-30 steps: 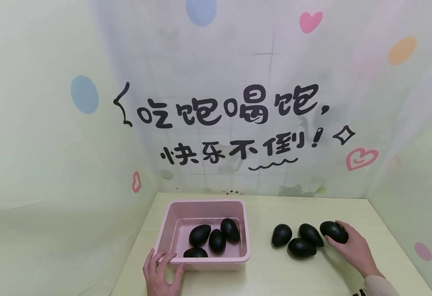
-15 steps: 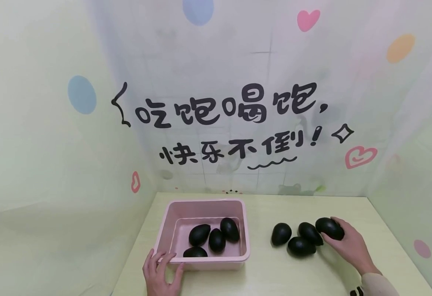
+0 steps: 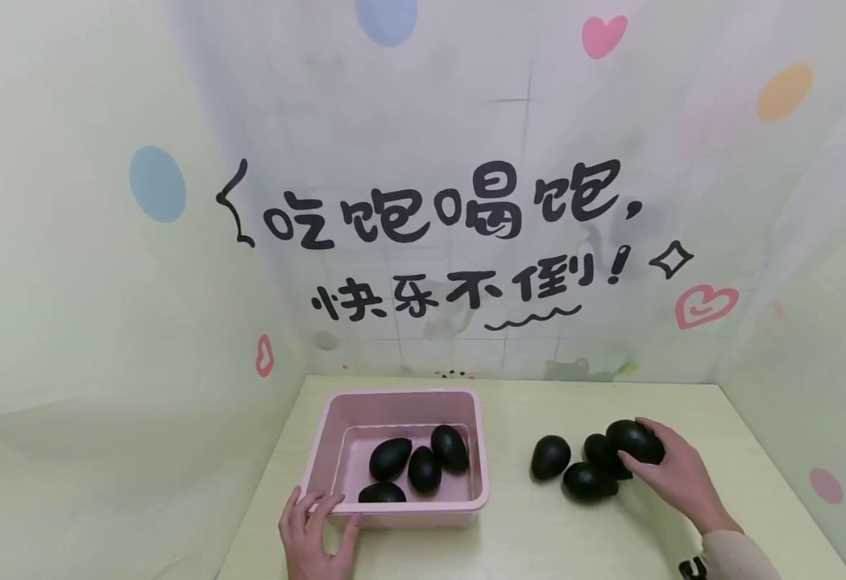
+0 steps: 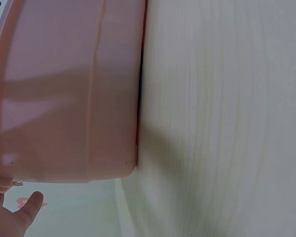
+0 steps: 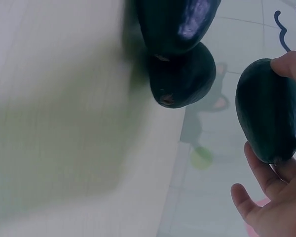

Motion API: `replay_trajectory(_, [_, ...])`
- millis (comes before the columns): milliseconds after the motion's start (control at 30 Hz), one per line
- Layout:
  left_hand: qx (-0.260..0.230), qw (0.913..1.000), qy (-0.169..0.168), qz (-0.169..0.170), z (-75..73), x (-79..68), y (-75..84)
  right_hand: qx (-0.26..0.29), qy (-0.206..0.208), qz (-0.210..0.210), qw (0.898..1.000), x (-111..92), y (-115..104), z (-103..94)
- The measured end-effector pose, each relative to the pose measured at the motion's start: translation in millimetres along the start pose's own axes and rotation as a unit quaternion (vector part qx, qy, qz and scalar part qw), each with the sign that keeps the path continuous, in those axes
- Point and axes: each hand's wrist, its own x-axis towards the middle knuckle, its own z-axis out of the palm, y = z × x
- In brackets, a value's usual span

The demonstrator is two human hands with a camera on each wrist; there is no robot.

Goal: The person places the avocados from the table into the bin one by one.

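My right hand (image 3: 677, 475) holds a dark, egg-shaped avocado (image 3: 635, 441) between thumb and fingers. In the right wrist view this avocado (image 5: 269, 111) shows dark green, away from the tabletop. Three more avocados lie on the table: one apart on the left (image 3: 550, 457), one in front (image 3: 590, 482), and one behind (image 3: 600, 453), partly hidden by the held one. At the near left corner of the pink plastic bin (image 3: 401, 508), my left hand (image 3: 314, 536) grips the rim, fingers over it and thumb against the front wall. Several avocados (image 3: 425, 470) lie inside the bin.
A pale wood table (image 3: 517, 540) carries everything. Behind it hangs a light printed curtain (image 3: 430, 105) with black lettering, and similar sheets close off both sides. The bin's side wall (image 4: 64, 98) fills much of the left wrist view.
The right hand has carried its avocado left and slightly up, so it now overlaps the rear avocado in the head view. The left hand keeps its place on the bin.
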Motion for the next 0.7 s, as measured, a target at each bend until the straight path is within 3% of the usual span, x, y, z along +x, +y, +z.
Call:
replay_trajectory(67, [-0.002,0.9998,0.010,0.017,1.0,1.3,-1.1,0.001,-0.006,0.001,1.000,1,-4,-1.5])
replay_trajectory(267, [-0.002,0.9999,0.007,0.009,1.1,0.1,-1.3,0.011,-0.018,-0.005,1.000,4,-14,-4.7])
replay_trajectory(467, [-0.001,0.9993,0.029,0.025,3.7,0.5,-3.5,0.015,-0.019,-0.012,1.000,6,-21,-4.1])
replay_trajectory(700, [-0.009,0.9996,0.024,0.012,3.6,0.3,-3.9,0.017,-0.014,-0.029,0.999,7,-27,-3.5])
